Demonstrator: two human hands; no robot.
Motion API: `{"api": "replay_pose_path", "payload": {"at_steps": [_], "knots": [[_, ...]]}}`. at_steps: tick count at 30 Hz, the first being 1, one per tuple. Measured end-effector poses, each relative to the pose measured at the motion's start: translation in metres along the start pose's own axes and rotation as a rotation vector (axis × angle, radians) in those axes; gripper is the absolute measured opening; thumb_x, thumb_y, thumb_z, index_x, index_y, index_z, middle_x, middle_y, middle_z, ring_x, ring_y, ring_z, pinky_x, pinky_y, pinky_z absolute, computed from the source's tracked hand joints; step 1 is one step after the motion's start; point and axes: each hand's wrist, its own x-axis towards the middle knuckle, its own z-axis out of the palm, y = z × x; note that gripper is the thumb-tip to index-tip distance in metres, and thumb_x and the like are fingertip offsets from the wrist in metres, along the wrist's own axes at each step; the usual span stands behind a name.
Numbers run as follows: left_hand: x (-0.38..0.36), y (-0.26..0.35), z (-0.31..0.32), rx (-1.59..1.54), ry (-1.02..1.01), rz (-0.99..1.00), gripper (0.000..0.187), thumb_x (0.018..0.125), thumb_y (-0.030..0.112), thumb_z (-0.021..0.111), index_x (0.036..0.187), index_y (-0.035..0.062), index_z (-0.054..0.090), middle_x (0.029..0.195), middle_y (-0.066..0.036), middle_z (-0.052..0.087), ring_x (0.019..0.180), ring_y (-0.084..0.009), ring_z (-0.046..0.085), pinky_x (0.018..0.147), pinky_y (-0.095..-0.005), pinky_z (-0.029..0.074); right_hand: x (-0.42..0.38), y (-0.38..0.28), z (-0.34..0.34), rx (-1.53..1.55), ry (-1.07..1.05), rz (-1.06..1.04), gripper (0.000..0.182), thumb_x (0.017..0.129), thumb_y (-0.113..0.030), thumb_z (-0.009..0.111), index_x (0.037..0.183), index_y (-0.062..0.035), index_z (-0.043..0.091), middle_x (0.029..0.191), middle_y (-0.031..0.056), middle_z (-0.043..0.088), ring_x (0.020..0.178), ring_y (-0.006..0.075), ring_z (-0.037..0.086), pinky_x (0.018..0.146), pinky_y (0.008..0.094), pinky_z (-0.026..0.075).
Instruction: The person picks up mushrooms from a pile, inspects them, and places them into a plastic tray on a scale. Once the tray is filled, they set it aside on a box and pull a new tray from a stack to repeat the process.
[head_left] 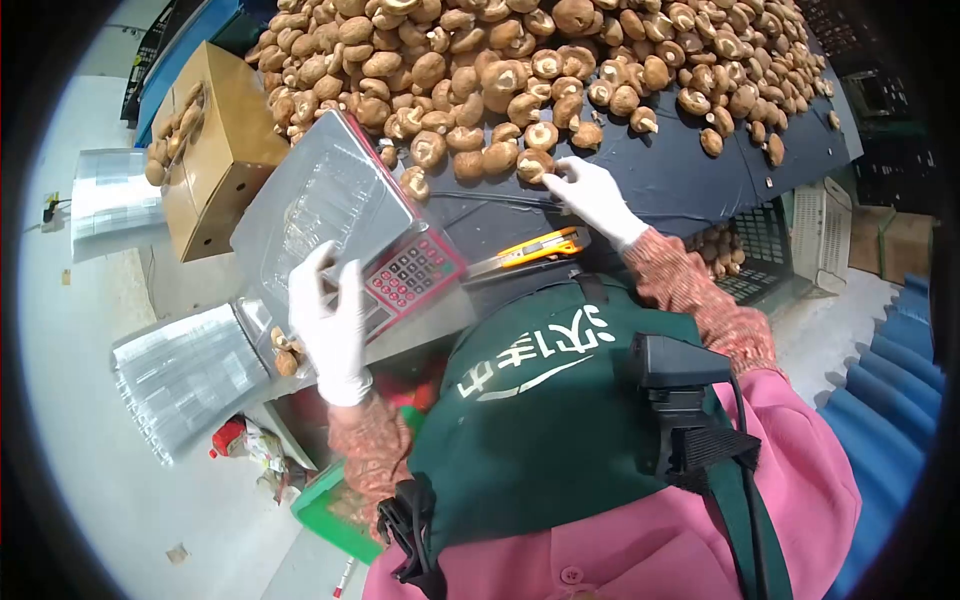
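My left hand [328,318], in a white glove, hovers by the lower left of a red digital scale [408,272]. Its fingers are curved and apart, with nothing visible between them. Clear plastic covers the scale and its grey pan [325,195]. My right hand [597,203], also gloved in white, reaches to the near edge of the mushroom pile [500,75]. Its fingertips are at the right side of a shiitake mushroom [535,165] lying stem up; the fingers look spread rather than closed around it. A yellow utility knife [535,248] lies on the dark table below this hand.
At left stands a cardboard box [235,130] with mushrooms on it. Stacks of clear plastic packaging [190,365] lie beside the scale, with a few mushrooms [287,355]. Below the table edge at right is a dark crate [750,250] holding mushrooms. A green bin [335,520] stands low at left.
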Motion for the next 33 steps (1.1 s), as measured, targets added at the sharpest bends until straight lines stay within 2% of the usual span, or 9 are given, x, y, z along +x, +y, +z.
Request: {"api": "replay_pose_path", "payload": {"at_steps": [4, 5, 8, 10, 13, 25, 28, 31, 33], "knots": [[-0.002, 0.042, 0.053, -0.186, -0.282, -0.025, 0.025, 0.09, 0.008, 0.07, 0.114, 0.0019, 0.068, 0.099, -0.004, 0.068, 0.084, -0.0102, 0.063, 0.077, -0.0257, 0.051, 0.006, -0.006, -0.001, 0.482, -0.099, 0.004, 0.039, 0.091, -0.022, 0.066, 0.123, 0.0014, 0.062, 0.087, 0.0105, 0.072, 0.069, 0.0155, 0.069, 0.071, 0.027, 0.055], [-0.004, 0.051, 0.063, -0.289, -0.387, -0.192, 0.024, 0.092, 0.009, 0.068, 0.115, 0.0015, 0.067, 0.103, -0.005, 0.07, 0.086, -0.0099, 0.064, 0.078, -0.0261, 0.051, -0.003, -0.012, -0.011, 0.518, -0.118, -0.04, 0.039, 0.093, -0.013, 0.065, 0.129, 0.001, 0.058, 0.093, 0.0066, 0.07, 0.073, 0.0095, 0.066, 0.07, 0.0221, 0.053], [-0.008, 0.062, 0.102, -0.813, -0.636, -0.576, 0.05, 0.095, 0.013, 0.065, 0.139, -0.0029, 0.048, 0.123, -0.013, 0.064, 0.103, -0.0151, 0.064, 0.089, -0.0281, 0.051, -0.022, -0.023, -0.022, 0.602, -0.068, -0.241, 0.039, 0.094, -0.008, 0.061, 0.133, -0.0016, 0.056, 0.116, 0.0094, 0.066, 0.102, 0.0135, 0.065, 0.09, 0.0287, 0.053], [-0.011, 0.072, 0.124, -1.065, -0.681, -0.674, 0.056, 0.094, 0.01, 0.067, 0.143, -0.0027, 0.044, 0.134, -0.014, 0.057, 0.111, -0.0167, 0.062, 0.094, -0.0294, 0.051, -0.038, -0.041, -0.034, 0.658, -0.13, -0.231, 0.042, 0.092, -0.001, 0.058, 0.134, -0.0022, 0.056, 0.122, 0.0104, 0.065, 0.112, 0.0158, 0.062, 0.1, 0.0314, 0.049], [-0.011, 0.084, 0.142, -1.074, -0.596, -0.516, 0.059, 0.091, 0.006, 0.069, 0.144, -0.0022, 0.044, 0.137, -0.014, 0.054, 0.115, -0.0176, 0.06, 0.097, -0.0304, 0.05, -0.045, -0.037, -0.036, 0.626, -0.137, -0.334, 0.045, 0.092, 0.002, 0.057, 0.136, -0.0025, 0.054, 0.125, 0.0109, 0.064, 0.114, 0.0173, 0.061, 0.102, 0.032, 0.048], [-0.031, 0.076, 0.155, -0.781, -0.442, -0.339, 0.066, 0.086, -0.004, 0.07, 0.144, -0.0019, 0.041, 0.136, -0.014, 0.053, 0.121, -0.0207, 0.057, 0.099, -0.0323, 0.05, -0.049, -0.036, -0.043, 0.886, -0.363, 0.022, 0.039, 0.093, -0.006, 0.064, 0.13, 0.0014, 0.056, 0.125, 0.0095, 0.061, 0.112, 0.0157, 0.059, 0.1, 0.0318, 0.048], [-0.033, 0.082, 0.155, -1.027, -0.39, -0.45, 0.066, 0.088, 0.001, 0.07, 0.146, -0.0017, 0.039, 0.137, -0.014, 0.052, 0.125, -0.0216, 0.054, 0.103, -0.0357, 0.047, -0.052, -0.035, -0.042, 0.823, -0.323, -0.036, 0.035, 0.088, -0.003, 0.068, 0.122, -0.0026, 0.06, 0.119, 0.009, 0.063, 0.108, 0.0178, 0.062, 0.096, 0.0319, 0.049], [-0.032, 0.075, 0.154, -1.281, -0.55, -0.587, 0.068, 0.091, 0.006, 0.07, 0.148, -0.0021, 0.034, 0.14, -0.014, 0.049, 0.129, -0.0235, 0.051, 0.108, -0.0395, 0.045, -0.053, -0.035, -0.042, 0.341, -0.106, -0.572, 0.033, 0.084, 0.001, 0.07, 0.116, -0.0042, 0.061, 0.116, 0.0102, 0.065, 0.112, 0.0213, 0.063, 0.094, 0.0318, 0.051], [-0.033, 0.071, 0.152, -1.485, -0.581, -0.715, 0.068, 0.093, 0.009, 0.068, 0.149, -0.0014, 0.032, 0.141, -0.014, 0.048, 0.131, -0.0246, 0.05, 0.11, -0.0417, 0.043, -0.054, -0.035, -0.039, 0.19, -0.032, -0.74, 0.039, 0.08, 0.005, 0.067, 0.117, -0.0069, 0.062, 0.117, 0.0127, 0.063, 0.107, 0.0275, 0.064, 0.091, 0.0335, 0.052]]}}
